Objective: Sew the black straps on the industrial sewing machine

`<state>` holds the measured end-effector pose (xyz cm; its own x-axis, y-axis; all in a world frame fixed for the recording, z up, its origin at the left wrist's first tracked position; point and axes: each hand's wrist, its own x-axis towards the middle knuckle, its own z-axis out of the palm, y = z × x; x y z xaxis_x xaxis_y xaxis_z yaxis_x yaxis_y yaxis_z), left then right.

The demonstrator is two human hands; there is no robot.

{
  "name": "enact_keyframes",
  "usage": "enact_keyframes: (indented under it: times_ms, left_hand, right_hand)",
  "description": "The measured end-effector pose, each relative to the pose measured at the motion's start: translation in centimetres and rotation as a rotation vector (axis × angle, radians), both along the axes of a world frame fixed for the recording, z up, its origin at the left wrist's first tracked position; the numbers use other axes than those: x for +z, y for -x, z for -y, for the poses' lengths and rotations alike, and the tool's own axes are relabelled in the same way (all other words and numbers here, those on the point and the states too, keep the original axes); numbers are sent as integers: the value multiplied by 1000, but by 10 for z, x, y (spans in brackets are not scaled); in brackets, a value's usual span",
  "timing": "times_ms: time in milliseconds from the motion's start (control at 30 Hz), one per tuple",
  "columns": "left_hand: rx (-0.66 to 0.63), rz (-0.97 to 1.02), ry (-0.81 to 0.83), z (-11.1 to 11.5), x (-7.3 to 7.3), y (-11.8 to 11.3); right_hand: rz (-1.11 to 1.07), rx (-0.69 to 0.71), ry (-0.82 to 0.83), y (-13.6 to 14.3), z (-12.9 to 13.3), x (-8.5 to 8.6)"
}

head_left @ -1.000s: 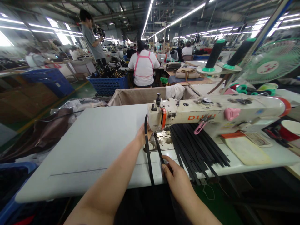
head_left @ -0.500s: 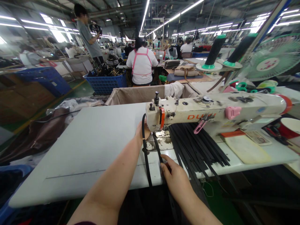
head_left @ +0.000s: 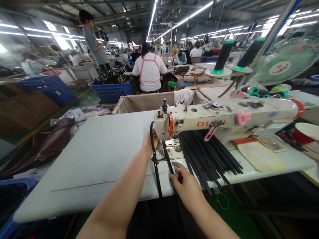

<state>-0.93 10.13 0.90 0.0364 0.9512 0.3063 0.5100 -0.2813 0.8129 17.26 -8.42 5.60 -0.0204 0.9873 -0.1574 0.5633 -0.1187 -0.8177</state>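
A cream sewing machine [head_left: 224,118] stands on a white table [head_left: 99,156]. A narrow black strap [head_left: 155,159] loops up beside the machine's head and runs back under the needle toward me. My left hand [head_left: 149,142] rests behind the strap's loop at the left of the needle plate, gripping it. Nearer the table's front edge, my right hand [head_left: 185,186] pinches the other run of the strap [head_left: 169,162] against the table. A pile of several black straps [head_left: 209,156] lies under the machine's arm to the right.
Two thread cones [head_left: 221,58] and a green fan [head_left: 286,66] stand behind the machine. A red-rimmed cup [head_left: 306,132] sits at far right. A cloth-lined bin [head_left: 147,101] is behind the table, a blue basket [head_left: 113,89] beyond. A seated person [head_left: 149,71] and a standing person [head_left: 93,41] are farther off.
The view has shifted slightly. My right hand has slid a little toward the machine along the strap; my left hand has stayed at the loop.
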Motion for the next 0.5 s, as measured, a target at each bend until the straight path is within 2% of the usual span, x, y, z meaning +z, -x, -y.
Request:
enact_keyframes:
  times_ms: [133,233,367,433,500]
  left_hand:
    - [83,-157,-48,28,2,1]
    - [29,-214,-139,61,-3,-1]
    - [-32,-362,-303,99,-9,-6]
    - [-29,-418,-319,108,-10,-7]
    - [-32,-444,-321,110,-9,-7]
  right_hand:
    - [-4,19,-31,-2,3,1]
    - [87,12,-128,-13,-1,5]
    - [469,-60,-333,-36,-17,14]
    - [709,-95,-389,-44,-26,17]
    - [862,-99,-374,-46,-33,17]
